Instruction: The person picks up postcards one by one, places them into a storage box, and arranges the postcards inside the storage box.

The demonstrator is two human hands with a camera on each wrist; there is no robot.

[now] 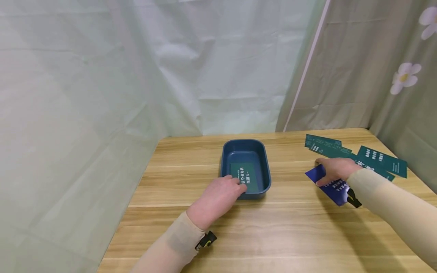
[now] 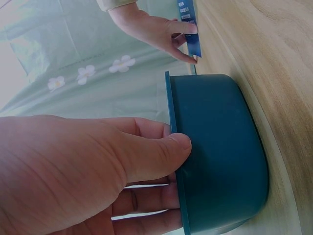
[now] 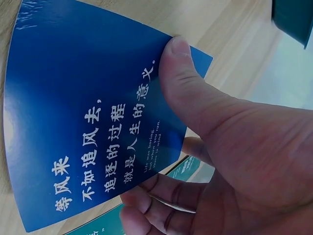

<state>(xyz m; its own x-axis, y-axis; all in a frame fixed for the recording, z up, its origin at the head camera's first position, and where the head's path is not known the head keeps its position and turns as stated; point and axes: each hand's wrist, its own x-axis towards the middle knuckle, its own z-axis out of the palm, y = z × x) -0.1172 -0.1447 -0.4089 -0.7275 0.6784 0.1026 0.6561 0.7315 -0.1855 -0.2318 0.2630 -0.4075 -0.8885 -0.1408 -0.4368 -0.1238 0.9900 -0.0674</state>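
On the near left edge of a dark teal plastic tray point(image 1: 265, 163), my left hand point(image 1: 218, 195) grips the rim. In the left wrist view its thumb point(image 2: 168, 147) presses the outer wall while the other fingers reach over the rim. A green card point(image 1: 252, 175) with white writing lies inside the tray. To the right, my right hand point(image 1: 336, 168) holds a blue card point(image 3: 63, 98) printed with white characters. The thumb lies across the card's face, with the other fingers behind and below it. The card is tilted above the table.
Several green cards point(image 1: 384, 161) with white writing lie overlapping at the right of the wooden table point(image 1: 164, 189), beyond and beside the right hand. Pale curtains point(image 1: 232, 76) hang behind and along the sides of the table.
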